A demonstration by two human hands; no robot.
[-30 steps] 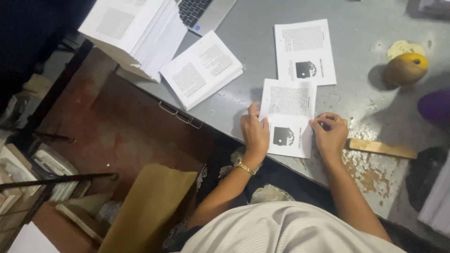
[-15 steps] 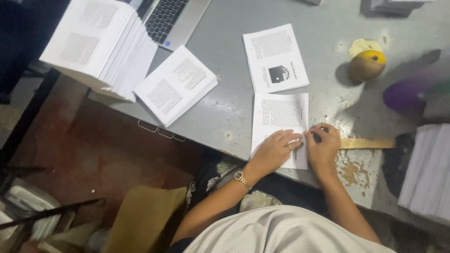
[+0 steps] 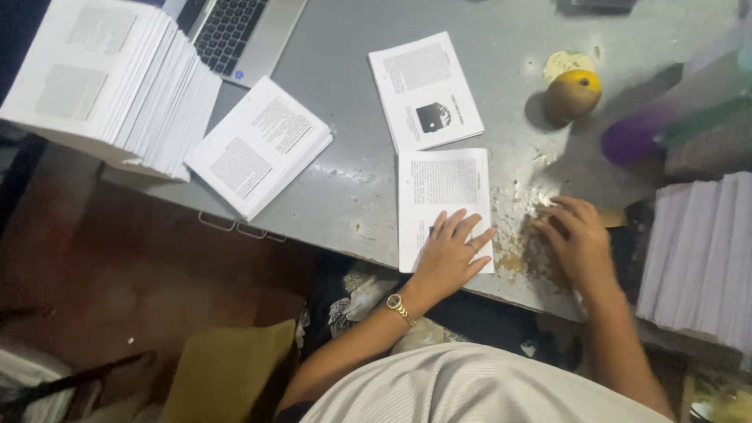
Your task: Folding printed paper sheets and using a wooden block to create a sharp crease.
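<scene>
Head view: left hand point(image 3: 450, 254) flat on folded sheet point(image 3: 443, 196), fingers point(image 3: 470, 229) spread.

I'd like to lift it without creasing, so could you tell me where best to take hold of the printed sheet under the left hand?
Probably the sheet's far edge, from the top: it lies flat, the left hand pins the near end, and that edge is free.

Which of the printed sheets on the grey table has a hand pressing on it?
The folded sheet at the table's near edge, under the left hand. The sheet with a dark square picture lies behind it untouched, and the open booklet sits further left.
</scene>
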